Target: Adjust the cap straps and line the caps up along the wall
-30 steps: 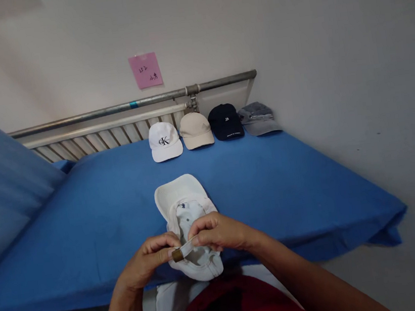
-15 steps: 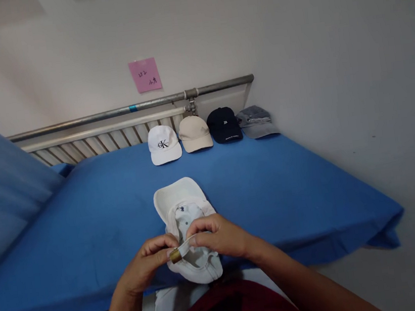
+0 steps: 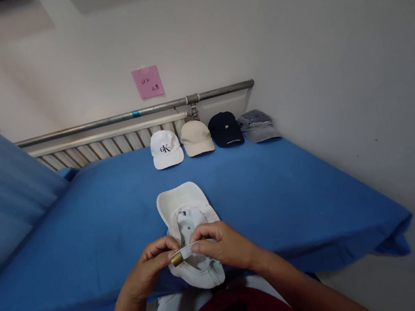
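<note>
A pale baseball cap (image 3: pixel 182 199) lies upside down at the near edge of the blue-covered table, its brim pointing away from me and its inside showing. Across its back opening runs a pale adjusting strap (image 3: pixel 189 249) with a brass-coloured buckle (image 3: pixel 176 258). My left hand (image 3: pixel 151 265) pinches the strap at the buckle end between thumb and fingers. Just to the right, my right hand (image 3: pixel 223 245) is closed on the other part of the same strap. The fingers hide part of the cap's inside.
Along the far edge stand a white cap (image 3: pixel 167 155), a beige cap (image 3: pixel 196 139), a navy cap (image 3: pixel 226 130) and a grey cap (image 3: pixel 259 127). Behind them are a radiator (image 3: pixel 103 148) and a metal pipe (image 3: pixel 111 120). A blue curtain (image 3: pixel 1 187) hangs at left.
Both hands keep their pinch on the strap, and the right hand's fingers have shifted slightly along it. The whole view has moved down a little in the picture.
</note>
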A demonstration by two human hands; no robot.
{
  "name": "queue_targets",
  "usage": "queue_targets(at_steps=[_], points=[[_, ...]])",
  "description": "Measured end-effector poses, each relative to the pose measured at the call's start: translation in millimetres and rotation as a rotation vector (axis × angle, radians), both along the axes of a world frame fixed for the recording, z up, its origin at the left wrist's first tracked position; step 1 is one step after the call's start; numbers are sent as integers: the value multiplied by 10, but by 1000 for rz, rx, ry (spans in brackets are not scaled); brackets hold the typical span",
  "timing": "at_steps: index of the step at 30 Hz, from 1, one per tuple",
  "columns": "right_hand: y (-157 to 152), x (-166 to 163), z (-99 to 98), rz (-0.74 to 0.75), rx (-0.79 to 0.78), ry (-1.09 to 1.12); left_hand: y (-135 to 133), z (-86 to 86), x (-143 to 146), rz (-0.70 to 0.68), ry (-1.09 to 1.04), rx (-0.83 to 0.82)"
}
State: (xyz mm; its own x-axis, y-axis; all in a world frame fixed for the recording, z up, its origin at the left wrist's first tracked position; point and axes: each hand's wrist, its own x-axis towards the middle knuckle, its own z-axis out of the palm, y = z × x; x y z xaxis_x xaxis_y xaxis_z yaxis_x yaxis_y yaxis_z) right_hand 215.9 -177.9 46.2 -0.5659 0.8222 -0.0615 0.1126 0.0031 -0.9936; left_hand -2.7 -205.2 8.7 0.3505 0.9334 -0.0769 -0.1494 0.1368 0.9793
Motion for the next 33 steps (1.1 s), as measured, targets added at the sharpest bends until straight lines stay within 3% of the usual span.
queue_targets(at_steps=[8,22,33], points=[[-1,16,-60,-5,-71,148,-29,-8,15,34,-19,-11],[132,45,-251,279,-461,284,-17,-83,7,-42,45,48],[171,40,-269,362,-582,278,4,-102,50,-51,26,21]])
